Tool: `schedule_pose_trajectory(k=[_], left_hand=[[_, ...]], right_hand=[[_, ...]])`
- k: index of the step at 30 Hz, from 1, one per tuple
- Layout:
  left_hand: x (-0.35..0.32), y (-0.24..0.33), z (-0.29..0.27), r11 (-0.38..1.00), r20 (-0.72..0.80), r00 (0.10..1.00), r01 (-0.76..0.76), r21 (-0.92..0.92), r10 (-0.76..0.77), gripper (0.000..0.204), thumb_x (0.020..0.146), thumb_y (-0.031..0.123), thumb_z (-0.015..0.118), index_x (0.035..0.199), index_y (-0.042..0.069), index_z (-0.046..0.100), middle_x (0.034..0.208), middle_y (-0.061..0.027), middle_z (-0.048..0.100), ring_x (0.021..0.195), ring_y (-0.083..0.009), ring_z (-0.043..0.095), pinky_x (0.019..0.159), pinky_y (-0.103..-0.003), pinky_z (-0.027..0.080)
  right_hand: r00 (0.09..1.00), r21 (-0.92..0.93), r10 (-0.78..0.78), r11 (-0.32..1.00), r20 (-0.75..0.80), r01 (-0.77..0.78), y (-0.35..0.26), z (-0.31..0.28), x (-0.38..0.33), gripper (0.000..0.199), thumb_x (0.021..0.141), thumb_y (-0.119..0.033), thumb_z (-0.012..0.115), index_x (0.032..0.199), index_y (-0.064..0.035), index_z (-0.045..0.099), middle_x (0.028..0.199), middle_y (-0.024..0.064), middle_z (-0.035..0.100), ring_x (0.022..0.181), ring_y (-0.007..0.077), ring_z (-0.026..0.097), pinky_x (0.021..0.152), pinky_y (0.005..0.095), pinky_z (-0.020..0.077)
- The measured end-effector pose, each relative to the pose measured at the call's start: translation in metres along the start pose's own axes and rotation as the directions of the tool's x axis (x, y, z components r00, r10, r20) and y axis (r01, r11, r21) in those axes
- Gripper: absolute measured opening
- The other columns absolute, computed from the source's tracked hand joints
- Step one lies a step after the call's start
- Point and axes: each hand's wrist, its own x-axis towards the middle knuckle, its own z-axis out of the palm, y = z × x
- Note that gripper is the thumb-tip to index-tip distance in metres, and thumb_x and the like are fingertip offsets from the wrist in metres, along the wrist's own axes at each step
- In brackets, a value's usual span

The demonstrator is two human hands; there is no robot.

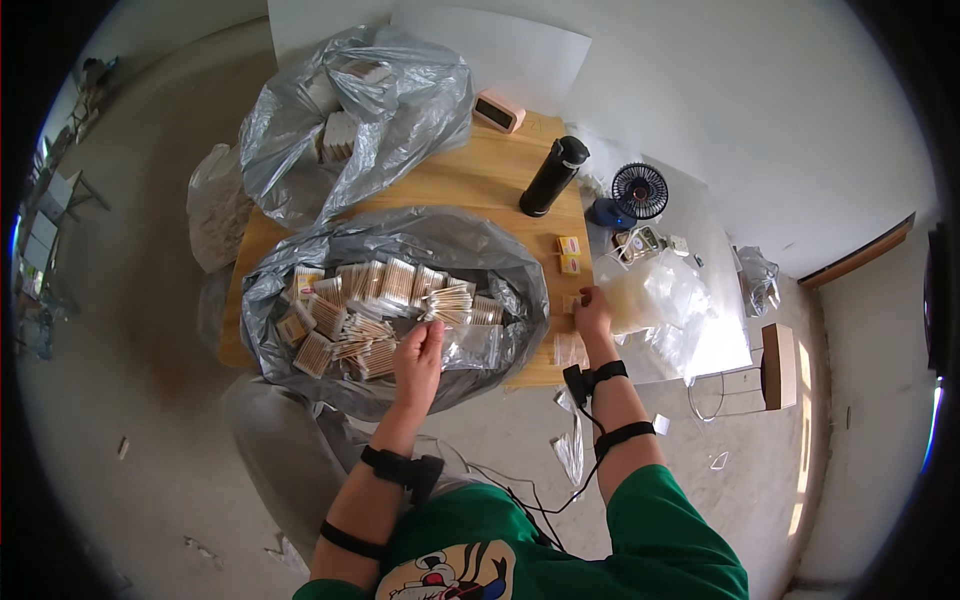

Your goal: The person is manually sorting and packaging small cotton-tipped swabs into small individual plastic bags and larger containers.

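A large grey plastic bag lies spread like a basin on the table, full of cotton swab bundles. Inside its near right part, my left hand is closed in a pinch beside a loose fan of cotton swabs and a clear plastic bag. What its fingertips hold, if anything, is hidden. At the table's right edge my right hand has its fingers closed at a small yellow box, partly covered by them. Two more yellow boxes stand just beyond.
A second grey bag holding swab bundles fills the far left. Farther back are a pink clock and a black bottle. To the right lie a small fan and clear plastic bags. Cables hang near my lap.
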Motion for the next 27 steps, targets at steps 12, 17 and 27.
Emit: schedule_pose_trajectory(k=[12,17,27], left_hand=[[-0.028,0.013,0.035,0.827,0.573,0.769,-0.498,0.261,0.282,0.011,0.084,0.016,0.065,0.085,0.005,0.066,0.064,-0.0138,0.059,0.053,-0.027,0.057,0.049,-0.034,0.044],[-0.038,0.015,0.042,0.894,0.407,0.892,-0.332,0.299,0.195,0.015,0.088,0.018,0.062,0.088,0.003,0.063,0.064,-0.0121,0.059,0.054,-0.0223,0.057,0.051,-0.031,0.043],[-0.042,0.007,0.026,0.896,0.401,0.895,-0.329,0.299,0.195,0.015,0.09,0.019,0.059,0.091,0.004,0.062,0.068,-0.0136,0.062,0.058,-0.0271,0.06,0.053,-0.033,0.045]], right_hand=[[0.767,0.395,-0.46,0.871,0.448,0.292,-0.117,-0.048,-0.174,0.036,0.079,-0.004,0.069,0.112,-0.0042,0.058,0.086,0.0025,0.063,0.076,0.0112,0.058,0.068,0.0267,0.0472],[0.982,0.616,-0.033,0.782,0.185,-0.09,-0.068,-0.045,-0.165,0.046,0.081,0.006,0.059,0.124,-0.0061,0.047,0.076,0.0033,0.061,0.063,0.0091,0.055,0.055,0.0225,0.045],[0.917,0.82,0.395,0.541,-0.052,-0.187,0.016,0.0,-0.118,0.026,0.088,-0.001,0.055,0.113,0.0042,0.052,0.087,0.0049,0.057,0.075,0.0133,0.06,0.067,0.024,0.0536]])
